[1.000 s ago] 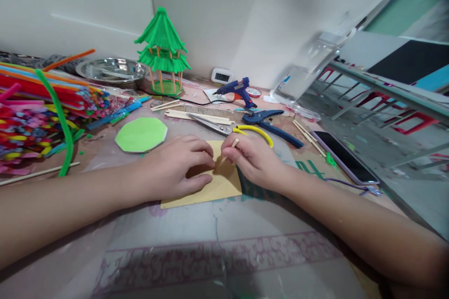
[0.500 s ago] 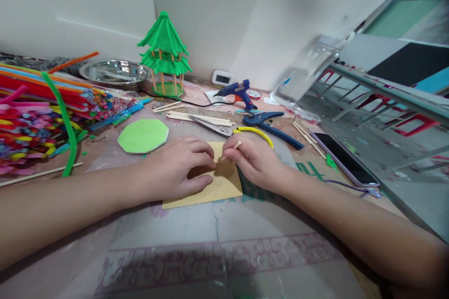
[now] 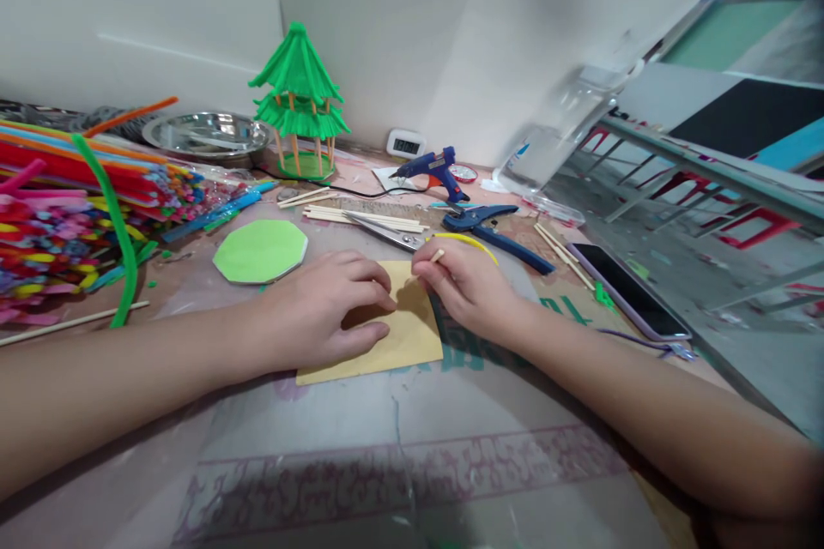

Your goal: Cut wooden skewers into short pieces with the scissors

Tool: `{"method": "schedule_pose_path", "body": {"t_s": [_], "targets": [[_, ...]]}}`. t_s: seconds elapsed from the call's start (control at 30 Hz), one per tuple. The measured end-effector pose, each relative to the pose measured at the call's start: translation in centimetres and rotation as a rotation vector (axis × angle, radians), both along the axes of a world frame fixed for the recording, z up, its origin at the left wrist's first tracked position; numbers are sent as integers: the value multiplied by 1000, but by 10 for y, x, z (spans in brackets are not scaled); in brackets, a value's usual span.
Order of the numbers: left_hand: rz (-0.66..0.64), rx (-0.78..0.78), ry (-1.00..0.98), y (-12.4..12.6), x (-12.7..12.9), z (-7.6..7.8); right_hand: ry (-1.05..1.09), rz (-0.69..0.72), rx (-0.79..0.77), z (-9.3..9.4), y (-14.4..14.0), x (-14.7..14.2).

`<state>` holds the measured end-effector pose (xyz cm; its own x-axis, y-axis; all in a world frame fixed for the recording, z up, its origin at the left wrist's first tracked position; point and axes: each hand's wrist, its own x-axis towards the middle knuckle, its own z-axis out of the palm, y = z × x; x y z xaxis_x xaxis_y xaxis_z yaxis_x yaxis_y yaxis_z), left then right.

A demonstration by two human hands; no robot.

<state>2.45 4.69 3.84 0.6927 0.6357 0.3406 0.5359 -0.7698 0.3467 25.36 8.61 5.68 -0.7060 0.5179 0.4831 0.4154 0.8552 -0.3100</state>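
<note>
A tan-yellow sheet of paper (image 3: 408,343) lies flat in front of me. My left hand (image 3: 335,309) rests on its left part, fingers bent a little and thumb apart, holding nothing. Over the sheet's right edge, my right hand (image 3: 473,283) pinches a short wooden stick (image 3: 438,256); only its end shows above the fingers, and the rest is hidden. Just behind the right hand lie scissors with yellow handles (image 3: 390,233), partly covered by it. Left of them, beyond my left hand, is a light green octagonal piece (image 3: 261,250).
Several wooden sticks (image 3: 360,217), blue cutting pliers (image 3: 499,232) and a blue glue gun (image 3: 434,167) lie behind the hands. A green pipe-cleaner pavilion (image 3: 297,103) stands at the back. Bundled pipe cleaners (image 3: 70,232) fill the left; a phone (image 3: 627,292) lies right.
My right hand has shifted slightly up and away from the sheet's middle, still pinching the stick. The left hand stays in place on the sheet.
</note>
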Motion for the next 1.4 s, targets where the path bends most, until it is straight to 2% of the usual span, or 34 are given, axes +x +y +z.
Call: {"method": "schedule_pose_path", "body": {"t_s": [0.1,0.23,0.3,0.37,0.43,0.53,0.63,0.8,0.9,1.4], "targets": [[-2,2,1,-1,0,0,-3,89,19,0,0,-1],[4,2,-6,0,-1,-2,-22,-71,-29,0,7,1],[5,1,-3,0,-1,-2,27,-94,-79,-1,7,2],[10,1,2,0,-1,-2,173,-101,-234,-2,5,1],[8,0,2,0,-1,0,381,-88,-523,-3,1,-1],[-4,-11,-5,0,-1,1,607,34,-919,-5,-2,-4],[-11,-10,-10,1,0,1,682,125,-1064,-7,-2,-6],[14,-16,-104,3,-1,0,685,154,-1091,-11,-2,-6],[-8,32,-154,5,-2,0,678,134,-1085,-13,-1,-6],[-41,83,-178,4,-2,2,620,121,-1084,-12,0,-8]]}}
